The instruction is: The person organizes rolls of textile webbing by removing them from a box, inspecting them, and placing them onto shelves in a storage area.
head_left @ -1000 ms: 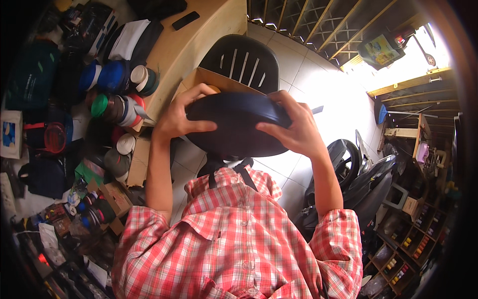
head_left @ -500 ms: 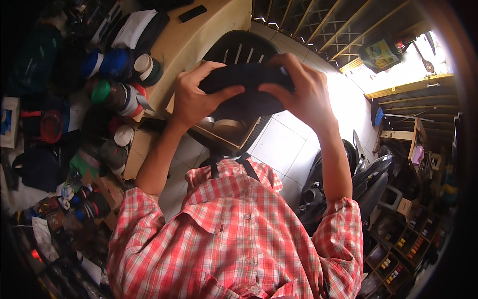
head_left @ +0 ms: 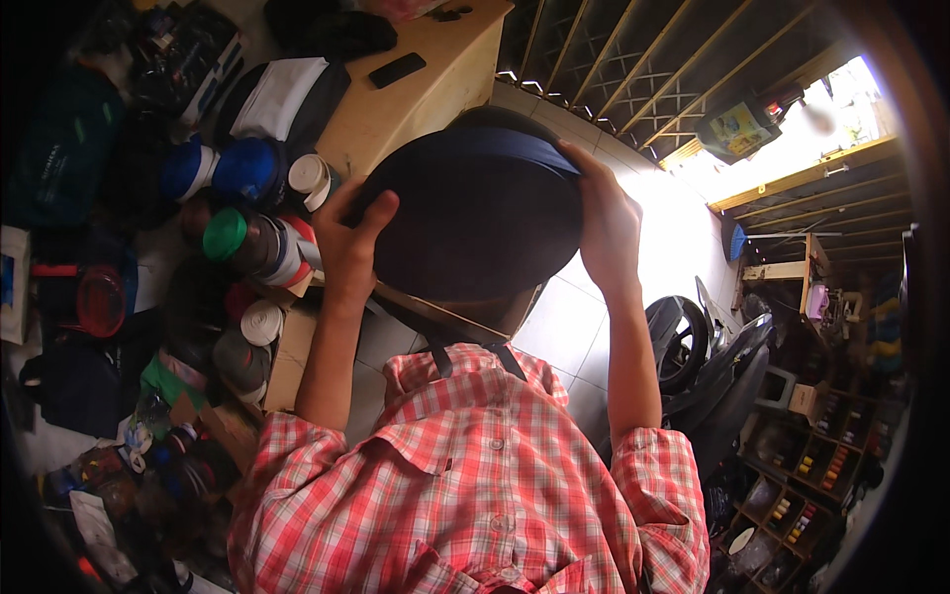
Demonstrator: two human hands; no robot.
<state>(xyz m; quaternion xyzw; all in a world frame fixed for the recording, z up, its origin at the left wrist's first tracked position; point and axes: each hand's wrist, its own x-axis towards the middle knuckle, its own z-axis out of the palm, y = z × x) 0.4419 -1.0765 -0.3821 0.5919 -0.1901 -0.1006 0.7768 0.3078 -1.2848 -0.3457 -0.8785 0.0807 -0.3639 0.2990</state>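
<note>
A dark navy cloth hat [head_left: 475,223], like a beret or cap, is held up in front of my chest, its broad oval face towards me. A lighter blue band [head_left: 520,148] curves along its far right edge. My left hand [head_left: 351,238] grips the left edge, the thumb lying over the near face. On the opposite edge my right hand [head_left: 606,223] is closed, its fingers mostly behind the cloth. Beneath the hat, the rim of an open cardboard box [head_left: 510,315] shows; the hat hides most of it.
A wooden table [head_left: 435,69] carrying a black phone [head_left: 397,70] stands at the far left. Rolls of webbing [head_left: 262,323] and a green-topped roll [head_left: 225,233] crowd the left side. At right are a parked motorbike [head_left: 717,371] and a rack of thread spools [head_left: 807,485].
The hat has opened out from a bunched shape to a wide oval face. My hands have moved apart to its two sides, and my thumbs have left its middle.
</note>
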